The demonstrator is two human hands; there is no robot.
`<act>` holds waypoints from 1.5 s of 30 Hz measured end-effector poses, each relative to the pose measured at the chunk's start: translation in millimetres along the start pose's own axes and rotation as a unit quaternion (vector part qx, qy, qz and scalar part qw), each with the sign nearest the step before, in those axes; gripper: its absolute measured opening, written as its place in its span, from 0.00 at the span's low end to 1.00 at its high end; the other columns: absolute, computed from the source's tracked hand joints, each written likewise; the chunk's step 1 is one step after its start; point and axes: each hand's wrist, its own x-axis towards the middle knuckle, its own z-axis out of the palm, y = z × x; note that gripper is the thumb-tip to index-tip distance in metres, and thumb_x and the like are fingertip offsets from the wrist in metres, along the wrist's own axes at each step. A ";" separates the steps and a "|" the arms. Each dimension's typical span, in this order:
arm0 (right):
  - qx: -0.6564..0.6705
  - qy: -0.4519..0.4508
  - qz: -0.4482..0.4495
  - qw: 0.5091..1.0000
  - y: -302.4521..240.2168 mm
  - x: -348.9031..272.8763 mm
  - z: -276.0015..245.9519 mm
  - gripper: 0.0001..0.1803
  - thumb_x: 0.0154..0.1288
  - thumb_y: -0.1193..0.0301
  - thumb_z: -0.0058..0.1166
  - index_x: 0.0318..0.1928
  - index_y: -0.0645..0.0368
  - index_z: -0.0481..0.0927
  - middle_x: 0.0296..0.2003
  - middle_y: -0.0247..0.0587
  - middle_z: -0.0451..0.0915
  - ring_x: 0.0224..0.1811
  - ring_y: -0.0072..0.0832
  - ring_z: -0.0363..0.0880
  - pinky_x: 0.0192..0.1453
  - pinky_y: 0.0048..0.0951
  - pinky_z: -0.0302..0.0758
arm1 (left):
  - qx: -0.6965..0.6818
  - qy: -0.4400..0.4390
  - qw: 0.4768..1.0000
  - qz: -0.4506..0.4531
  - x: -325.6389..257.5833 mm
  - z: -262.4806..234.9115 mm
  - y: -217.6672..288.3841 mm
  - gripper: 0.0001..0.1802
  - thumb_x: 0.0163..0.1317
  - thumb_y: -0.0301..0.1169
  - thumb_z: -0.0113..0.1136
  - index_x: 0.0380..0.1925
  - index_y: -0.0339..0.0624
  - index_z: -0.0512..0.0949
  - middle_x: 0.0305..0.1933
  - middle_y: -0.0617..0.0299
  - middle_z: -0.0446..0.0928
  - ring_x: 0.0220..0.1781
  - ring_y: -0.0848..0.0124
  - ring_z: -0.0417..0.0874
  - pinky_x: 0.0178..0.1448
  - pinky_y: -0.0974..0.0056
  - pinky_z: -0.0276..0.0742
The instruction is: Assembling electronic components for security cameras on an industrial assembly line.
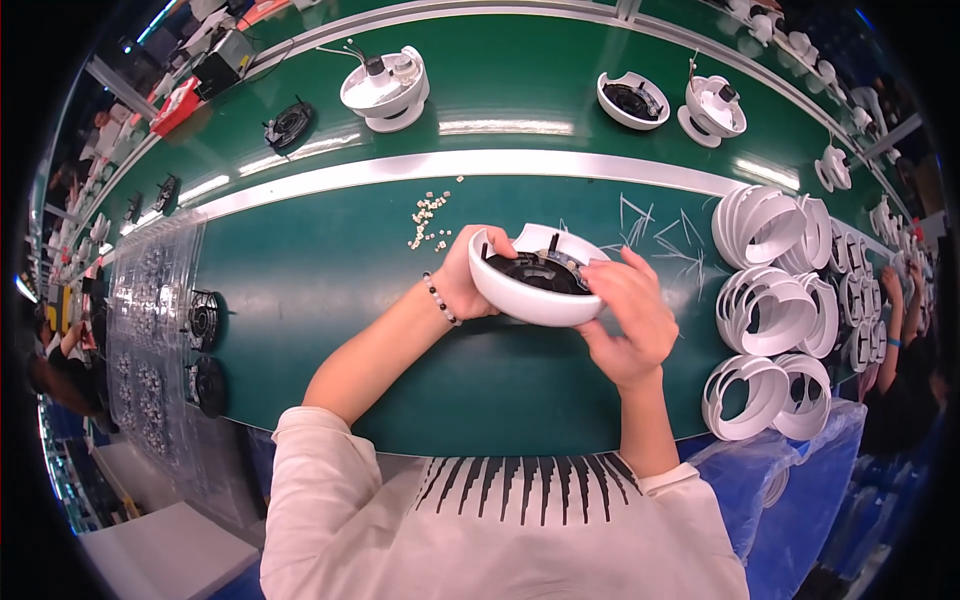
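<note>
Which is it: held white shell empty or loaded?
Loaded: a black round part sits in the white shell, visible through its open top.

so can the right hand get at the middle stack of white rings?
Likely yes, once off the white housing: left hand grips it, and nothing stands between right hand and the middle stack.

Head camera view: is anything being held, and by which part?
Yes, a white rounded shell with a black insert. The left hand grips its left side; the right hand is at its right rim, its grip unclear.
</note>
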 end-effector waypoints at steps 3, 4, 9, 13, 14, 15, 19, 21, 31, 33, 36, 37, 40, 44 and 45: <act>0.005 -0.019 0.042 0.999 1.3 -1.4 -2.2 0.20 0.38 0.73 0.64 0.37 0.62 0.77 0.33 0.42 0.79 0.39 0.37 0.78 0.51 0.40 0.68 | -0.002 0.037 0.998 -0.047 0.9 -12.2 4.7 0.23 0.40 0.32 0.43 0.36 0.27 0.71 0.33 0.43 0.76 0.28 0.53 0.79 0.32 0.52 0.80; 0.002 -0.017 0.043 0.999 2.8 -2.3 -5.0 0.20 0.38 0.73 0.64 0.37 0.62 0.77 0.33 0.42 0.79 0.39 0.37 0.78 0.51 0.40 0.68 | -0.017 0.007 0.998 -0.060 1.8 -7.7 3.5 0.24 0.40 0.32 0.43 0.37 0.26 0.71 0.35 0.43 0.75 0.28 0.52 0.79 0.32 0.53 0.81; -0.043 0.026 0.102 0.994 -2.8 -4.8 -24.6 0.35 0.37 0.74 0.65 0.51 0.64 0.68 0.52 0.53 0.68 0.55 0.48 0.66 0.55 0.39 0.65 | 0.018 0.042 0.996 0.077 16.8 -2.7 14.5 0.31 0.40 0.32 0.45 0.47 0.22 0.63 0.45 0.41 0.71 0.42 0.52 0.76 0.54 0.55 0.70; -0.159 0.045 0.087 0.982 -11.9 -31.7 -86.5 0.22 0.38 0.78 0.62 0.40 0.63 0.75 0.42 0.49 0.76 0.44 0.43 0.74 0.48 0.36 0.70 | 0.065 0.110 0.948 0.291 34.1 0.2 60.0 0.29 0.48 0.25 0.41 0.53 0.24 0.55 0.51 0.39 0.65 0.49 0.52 0.72 0.59 0.54 0.66; -0.188 0.052 0.101 0.976 -13.3 -43.2 -106.2 0.19 0.39 0.79 0.61 0.37 0.62 0.76 0.39 0.47 0.77 0.42 0.42 0.75 0.47 0.35 0.71 | 0.101 0.111 0.935 0.322 47.0 7.2 67.2 0.28 0.50 0.26 0.40 0.53 0.26 0.55 0.54 0.41 0.63 0.56 0.52 0.67 0.61 0.52 0.64; -0.242 0.062 0.138 0.958 -15.8 -52.7 -125.1 0.16 0.40 0.81 0.59 0.35 0.62 0.76 0.37 0.46 0.78 0.39 0.40 0.76 0.46 0.33 0.71 | 0.145 0.098 0.930 0.324 60.7 10.3 77.2 0.27 0.51 0.25 0.39 0.53 0.26 0.55 0.55 0.43 0.61 0.59 0.52 0.62 0.62 0.51 0.61; -0.411 0.030 0.306 0.858 -20.3 -88.7 -178.6 0.15 0.50 0.79 0.51 0.42 0.65 0.74 0.45 0.47 0.74 0.49 0.42 0.70 0.55 0.35 0.62 | 0.086 0.065 0.953 0.282 122.2 -5.3 121.6 0.22 0.55 0.22 0.34 0.51 0.30 0.60 0.54 0.42 0.63 0.58 0.52 0.64 0.62 0.46 0.60; -0.444 -0.016 0.346 0.826 -15.5 -107.8 -191.6 0.17 0.52 0.78 0.47 0.45 0.65 0.72 0.51 0.47 0.69 0.54 0.43 0.65 0.58 0.36 0.58 | 0.119 0.152 0.940 0.281 144.6 -15.0 137.0 0.20 0.56 0.23 0.36 0.50 0.35 0.64 0.52 0.45 0.66 0.56 0.54 0.67 0.59 0.42 0.62; -0.440 0.064 0.459 0.770 29.2 -138.2 -213.1 0.16 0.46 0.75 0.59 0.38 0.66 0.76 0.36 0.46 0.77 0.40 0.39 0.74 0.46 0.31 0.69 | 0.515 0.382 0.644 0.418 92.8 -19.0 114.6 0.24 0.54 0.37 0.54 0.50 0.37 0.67 0.46 0.56 0.73 0.45 0.69 0.75 0.40 0.66 0.75; -0.454 0.046 0.465 0.758 29.2 -128.1 -223.8 0.12 0.47 0.75 0.59 0.35 0.66 0.77 0.30 0.45 0.78 0.33 0.35 0.76 0.39 0.26 0.70 | 0.542 0.313 0.643 0.442 63.9 -22.2 101.7 0.20 0.56 0.32 0.53 0.49 0.37 0.67 0.44 0.60 0.75 0.43 0.73 0.76 0.40 0.69 0.74; -0.473 -0.033 0.529 0.704 16.3 -101.2 -238.8 0.21 0.42 0.63 0.63 0.38 0.61 0.78 0.34 0.51 0.77 0.37 0.39 0.76 0.41 0.33 0.70 | 0.494 0.265 0.719 0.411 21.1 -16.1 103.7 0.17 0.58 0.28 0.51 0.47 0.36 0.67 0.45 0.58 0.75 0.46 0.73 0.76 0.40 0.70 0.75; -0.514 -0.062 0.479 0.709 0.0 -74.3 -222.0 0.16 0.42 0.63 0.62 0.33 0.56 0.82 0.30 0.46 0.80 0.32 0.38 0.78 0.36 0.34 0.72 | 0.507 0.294 0.698 0.411 -1.4 -19.7 110.9 0.16 0.58 0.28 0.51 0.46 0.36 0.68 0.43 0.58 0.76 0.43 0.73 0.77 0.39 0.70 0.75; -0.577 -0.029 0.360 0.732 -29.1 -50.9 -222.0 0.14 0.48 0.61 0.57 0.28 0.61 0.81 0.25 0.44 0.78 0.29 0.39 0.76 0.33 0.36 0.71 | 0.507 0.304 0.677 0.439 -40.1 -16.4 141.7 0.12 0.58 0.27 0.48 0.43 0.37 0.70 0.36 0.60 0.78 0.33 0.75 0.79 0.31 0.74 0.73; -0.532 0.132 0.253 0.797 -45.0 -27.1 -219.5 0.05 0.50 0.75 0.57 0.28 0.65 0.80 0.25 0.47 0.78 0.26 0.36 0.76 0.31 0.31 0.73 | 0.573 0.315 0.552 0.518 -69.6 -17.9 187.2 0.10 0.59 0.26 0.46 0.40 0.36 0.72 0.33 0.60 0.78 0.31 0.77 0.78 0.28 0.76 0.71; -0.534 0.134 0.250 0.797 -47.1 -19.7 -215.7 0.05 0.50 0.75 0.57 0.28 0.65 0.80 0.25 0.47 0.78 0.26 0.36 0.76 0.31 0.31 0.73 | 0.560 0.322 0.537 0.542 -73.8 -19.1 198.7 0.10 0.58 0.25 0.46 0.39 0.36 0.72 0.33 0.59 0.78 0.31 0.77 0.78 0.29 0.75 0.72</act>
